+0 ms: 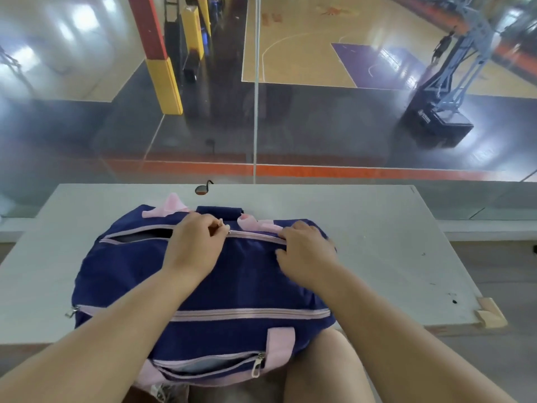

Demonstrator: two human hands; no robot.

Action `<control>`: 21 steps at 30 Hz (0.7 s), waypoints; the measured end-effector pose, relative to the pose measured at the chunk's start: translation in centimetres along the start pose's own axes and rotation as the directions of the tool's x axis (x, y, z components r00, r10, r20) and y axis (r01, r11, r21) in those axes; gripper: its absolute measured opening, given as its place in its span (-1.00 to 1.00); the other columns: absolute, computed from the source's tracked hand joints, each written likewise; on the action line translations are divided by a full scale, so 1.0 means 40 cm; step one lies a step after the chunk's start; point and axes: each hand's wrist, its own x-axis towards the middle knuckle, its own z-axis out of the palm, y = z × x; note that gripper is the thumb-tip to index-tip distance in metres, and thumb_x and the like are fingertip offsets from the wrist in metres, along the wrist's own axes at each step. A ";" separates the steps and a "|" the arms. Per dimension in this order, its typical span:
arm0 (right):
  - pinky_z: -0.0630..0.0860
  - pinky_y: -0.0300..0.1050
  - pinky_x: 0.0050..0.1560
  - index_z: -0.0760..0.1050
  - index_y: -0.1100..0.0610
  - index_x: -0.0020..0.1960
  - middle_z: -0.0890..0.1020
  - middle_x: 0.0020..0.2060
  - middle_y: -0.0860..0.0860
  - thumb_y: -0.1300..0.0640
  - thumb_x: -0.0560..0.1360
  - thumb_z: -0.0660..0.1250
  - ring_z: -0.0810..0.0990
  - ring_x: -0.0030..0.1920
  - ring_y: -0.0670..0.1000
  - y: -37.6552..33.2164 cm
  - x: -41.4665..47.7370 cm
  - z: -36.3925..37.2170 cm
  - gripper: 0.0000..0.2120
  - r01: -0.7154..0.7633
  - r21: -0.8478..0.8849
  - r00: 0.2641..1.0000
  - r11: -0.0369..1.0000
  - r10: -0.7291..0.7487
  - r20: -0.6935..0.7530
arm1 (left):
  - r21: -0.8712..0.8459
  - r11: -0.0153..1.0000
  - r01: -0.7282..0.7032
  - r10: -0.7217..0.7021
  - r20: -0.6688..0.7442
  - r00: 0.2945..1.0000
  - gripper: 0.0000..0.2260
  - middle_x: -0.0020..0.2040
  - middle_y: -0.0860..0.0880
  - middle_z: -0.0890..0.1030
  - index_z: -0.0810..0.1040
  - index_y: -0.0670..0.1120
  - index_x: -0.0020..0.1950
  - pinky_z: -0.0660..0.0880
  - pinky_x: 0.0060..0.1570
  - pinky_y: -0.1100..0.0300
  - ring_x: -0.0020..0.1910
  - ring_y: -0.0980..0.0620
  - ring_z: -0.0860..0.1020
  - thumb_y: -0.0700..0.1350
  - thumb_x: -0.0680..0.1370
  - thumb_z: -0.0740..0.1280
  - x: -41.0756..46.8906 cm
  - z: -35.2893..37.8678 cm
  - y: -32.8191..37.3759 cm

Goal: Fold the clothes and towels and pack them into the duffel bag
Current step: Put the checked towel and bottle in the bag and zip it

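Here left fingers [213, 225] pinch zipper pull [228, 231]; right hand [305, 251] presses duffel bag [247, 280].

A matt navy cloth duffel bag [238, 274] with pale pink woven trim and metal zip pulls [257, 368] lies on a smooth, matt grey table [377, 257] showing bare wood at one chipped corner; beyond the glass [319, 126], the court floor [305, 53] gleams glossy.

Left hand [194, 242] pinches zipper pull [225, 228] on navy duffel bag [247, 274] (half zipped); right hand [305, 251] presses fabric.
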 end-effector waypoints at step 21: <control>0.35 -0.09 -0.26 0.49 0.14 0.06 0.57 0.03 0.05 0.19 0.57 0.15 0.57 -0.05 0.15 -0.073 0.012 0.070 -0.84 -0.035 -0.087 0.976 0.996 0.015 -0.216 | 0.178 0.887 0.427 -0.405 -0.149 0.902 -0.83 -0.04 -0.32 0.52 0.50 -0.27 -0.16 0.38 -0.18 -0.01 -0.15 -0.26 0.46 -0.18 0.54 0.24 -0.027 -0.239 -0.360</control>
